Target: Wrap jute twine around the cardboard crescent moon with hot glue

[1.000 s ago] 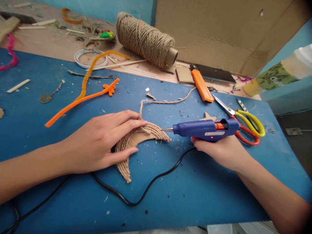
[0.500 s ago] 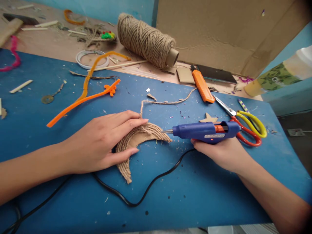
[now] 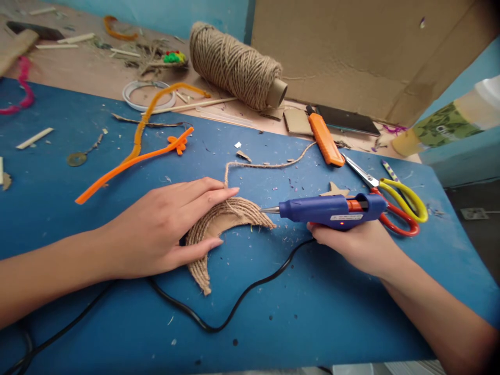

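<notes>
My left hand (image 3: 167,226) lies over a crescent (image 3: 250,212) of cardboard covered with rows of jute twine, gripping it between its thumb and fingers against the table. Bare cardboard shows along the inner curve. A loose strand of twine (image 3: 265,165) runs up from beneath my index finger and off to the right. In my right hand (image 3: 353,245) is a blue hot glue gun (image 3: 312,208) with a small red light lit. Its metal nozzle points left, at the crescent's right end; whether it touches the twine I cannot tell.
A twine spool (image 3: 234,67) lies at the back, near an orange utility knife (image 3: 326,139). Scissors (image 3: 398,198) and a cardboard star (image 3: 334,189) sit beyond the glue gun. Orange pipe cleaners (image 3: 150,125) lie at left. A black cord (image 3: 222,325) crosses the front. A cup (image 3: 449,120) stands at right.
The glue gun has shifted very slightly to the right in my right hand's grip. My left hand and the crescent stay nearly in place.
</notes>
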Tool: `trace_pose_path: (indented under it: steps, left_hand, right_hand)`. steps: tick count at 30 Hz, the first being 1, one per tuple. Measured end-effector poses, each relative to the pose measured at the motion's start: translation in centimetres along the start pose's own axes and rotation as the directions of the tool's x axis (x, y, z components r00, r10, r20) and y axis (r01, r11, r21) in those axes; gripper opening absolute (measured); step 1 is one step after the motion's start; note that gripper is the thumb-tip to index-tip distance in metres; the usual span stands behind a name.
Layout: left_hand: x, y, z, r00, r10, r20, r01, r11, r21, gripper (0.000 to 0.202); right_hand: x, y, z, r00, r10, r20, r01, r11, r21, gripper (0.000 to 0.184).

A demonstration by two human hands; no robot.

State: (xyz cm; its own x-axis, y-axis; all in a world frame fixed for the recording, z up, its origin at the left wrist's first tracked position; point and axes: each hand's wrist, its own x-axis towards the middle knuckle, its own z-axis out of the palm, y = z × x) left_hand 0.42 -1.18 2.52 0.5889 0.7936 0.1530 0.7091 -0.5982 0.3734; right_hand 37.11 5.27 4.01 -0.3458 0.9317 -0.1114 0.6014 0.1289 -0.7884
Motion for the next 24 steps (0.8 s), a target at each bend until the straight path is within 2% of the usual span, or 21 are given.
trace_pose_path:
  steps: [10,14,18,24]
  left_hand:
    - [0.1,-0.5,0.1,0.998,0.063,-0.003,-0.063,0.998,0.020,0.063]
    - [0.1,-0.5,0.1,0.999,0.032,-0.009,-0.032,0.999,0.017,0.062]
    - [0.1,-0.5,0.0,0.998,0.066,-0.001,-0.066,0.998,0.022,0.063]
    - [0.1,-0.1,0.1,1.000,0.005,-0.004,-0.005,1.000,0.004,0.060]
  right_hand:
    - [1.6,-0.9,-0.6,0.979,0.156,0.135,-0.184,0.955,0.233,0.014]
    - [2.1,-1.2,-0.8,0.979,0.125,0.163,-0.172,0.931,0.320,0.016]
    - [1.9,-1.1,-0.9,0.980,0.116,0.163,-0.165,0.930,0.329,0.015]
    - [1.8,-1.1,-0.8,0.980,0.137,0.144,-0.177,0.933,0.312,0.015]
